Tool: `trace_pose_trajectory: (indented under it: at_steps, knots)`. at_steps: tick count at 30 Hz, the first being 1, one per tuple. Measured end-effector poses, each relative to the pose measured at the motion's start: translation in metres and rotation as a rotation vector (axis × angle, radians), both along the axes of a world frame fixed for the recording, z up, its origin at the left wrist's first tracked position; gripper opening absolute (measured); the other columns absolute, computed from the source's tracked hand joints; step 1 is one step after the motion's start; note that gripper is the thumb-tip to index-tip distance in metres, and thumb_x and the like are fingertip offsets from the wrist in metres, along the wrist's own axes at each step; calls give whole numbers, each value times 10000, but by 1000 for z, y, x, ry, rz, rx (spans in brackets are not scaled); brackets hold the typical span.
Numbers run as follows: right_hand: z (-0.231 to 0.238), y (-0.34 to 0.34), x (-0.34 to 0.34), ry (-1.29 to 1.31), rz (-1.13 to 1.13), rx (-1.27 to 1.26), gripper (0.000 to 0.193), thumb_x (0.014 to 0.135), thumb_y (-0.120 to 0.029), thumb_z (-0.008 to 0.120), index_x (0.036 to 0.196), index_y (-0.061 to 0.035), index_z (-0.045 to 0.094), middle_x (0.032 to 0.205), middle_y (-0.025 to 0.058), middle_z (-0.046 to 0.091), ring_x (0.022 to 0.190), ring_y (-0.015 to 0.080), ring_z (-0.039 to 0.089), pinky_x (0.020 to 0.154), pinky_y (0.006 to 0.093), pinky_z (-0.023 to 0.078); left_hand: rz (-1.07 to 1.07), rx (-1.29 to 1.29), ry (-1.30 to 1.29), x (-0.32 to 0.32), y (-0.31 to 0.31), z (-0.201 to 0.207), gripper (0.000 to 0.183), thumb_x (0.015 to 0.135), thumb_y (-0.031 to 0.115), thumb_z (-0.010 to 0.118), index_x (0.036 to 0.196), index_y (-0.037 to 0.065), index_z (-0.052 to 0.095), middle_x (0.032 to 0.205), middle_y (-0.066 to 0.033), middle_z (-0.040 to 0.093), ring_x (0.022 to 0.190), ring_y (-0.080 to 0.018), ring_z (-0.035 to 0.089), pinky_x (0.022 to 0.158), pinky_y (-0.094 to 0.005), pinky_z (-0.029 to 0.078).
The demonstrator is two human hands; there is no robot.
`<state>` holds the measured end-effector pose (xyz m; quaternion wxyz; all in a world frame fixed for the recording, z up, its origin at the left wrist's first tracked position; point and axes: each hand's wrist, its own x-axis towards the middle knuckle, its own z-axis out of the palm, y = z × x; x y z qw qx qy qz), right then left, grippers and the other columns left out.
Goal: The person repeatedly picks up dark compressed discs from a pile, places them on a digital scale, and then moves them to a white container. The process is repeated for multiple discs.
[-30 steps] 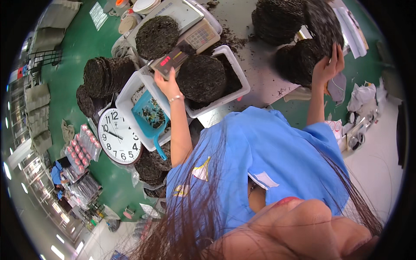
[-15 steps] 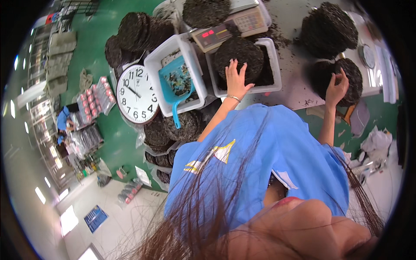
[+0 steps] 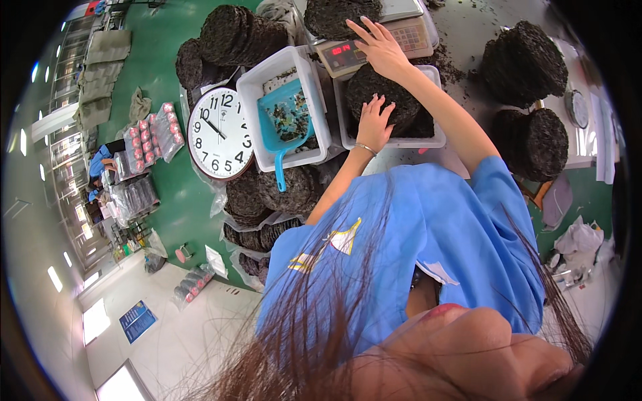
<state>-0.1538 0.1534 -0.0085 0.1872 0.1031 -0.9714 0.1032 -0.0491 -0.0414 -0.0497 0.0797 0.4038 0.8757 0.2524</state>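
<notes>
My left hand [image 3: 376, 125] rests with fingers spread on a dark, crinkly round cake [image 3: 384, 90], which looks like dried seaweed and sits in a white plastic tray [image 3: 439, 137]. My right hand [image 3: 384, 53] reaches across, fingers stretched out over the front of a digital scale [image 3: 341, 59]. Its fingertips are at the near edge of another dark cake [image 3: 338, 17] lying on the scale's pan. Whether they touch that cake, I cannot tell. Neither hand is closed round anything.
Left of the tray stands a white tub [image 3: 251, 90] holding a blue scoop [image 3: 271, 123] and dark crumbs. Beside it is a round wall clock [image 3: 217, 134]. Stacked dark cakes stand at the right [image 3: 525, 63] and upper left [image 3: 241, 33]. Several packed bags [image 3: 144, 140] lie farther left, near other people.
My right hand has left the stack at the right and swung up and left to the scale. My left hand stays on the cake in the tray. The view has shifted slightly.
</notes>
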Motion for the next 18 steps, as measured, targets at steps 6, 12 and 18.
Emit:
trace_pose_trajectory:
  at_steps: [6, 12, 18]
  knots:
    - [40, 10, 32, 66, -63, -166, 639, 794, -121, 726, 1369, 48, 502, 1623, 100, 262, 1501, 297, 241, 1217, 462, 223, 29, 19, -12, -1, 1, -3, 611, 759, 66, 728, 1344, 131, 564, 1434, -184, 482, 1409, -402, 382, 1170, -570, 295]
    - [84, 96, 158, 441, -445, -112, 550, 824, -156, 735, 1281, 79, 538, 1549, 247, 350, 1401, 440, 344, 1130, 507, 281, 11, 18, 16, -1, 5, -8, 579, 765, 75, 715, 1325, 99, 567, 1435, -180, 485, 1407, -397, 386, 1161, -570, 289]
    - [63, 157, 320, 370, -968, 53, 565, 864, -223, 690, 1327, 61, 537, 1567, 177, 348, 1429, 386, 293, 1142, 508, 213, 45, 63, -17, -1, 3, -10, 535, 825, 70, 667, 1349, 109, 567, 1438, -168, 499, 1403, -392, 401, 1171, -562, 295]
